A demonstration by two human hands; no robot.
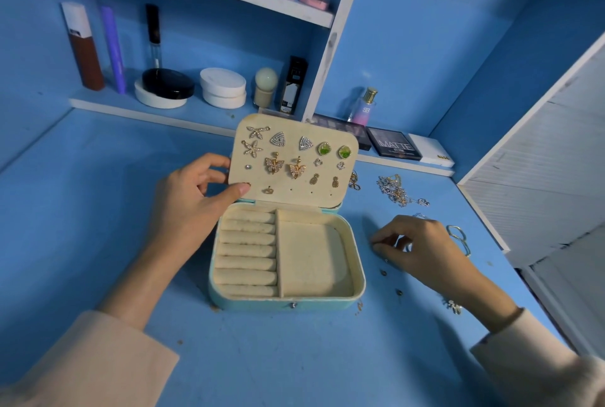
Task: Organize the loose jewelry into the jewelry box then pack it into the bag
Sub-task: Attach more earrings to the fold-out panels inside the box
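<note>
Both hands were engaged: left hand (193,206) pinched lid (294,151) upright for access; right hand (422,249), centre-right, curled over loose studs (383,273), grip unclear.

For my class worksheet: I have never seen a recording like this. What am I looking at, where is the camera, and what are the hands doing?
One picture, from a camera worn on a person's head, looking down at their own bare hands; no machine. The left hand pinches the open lid of a jewelry box, where earrings are pinned. The right hand curls down over small pieces on the blue table; whether it holds one is unclear. Tangled chains lie beyond it.
</note>
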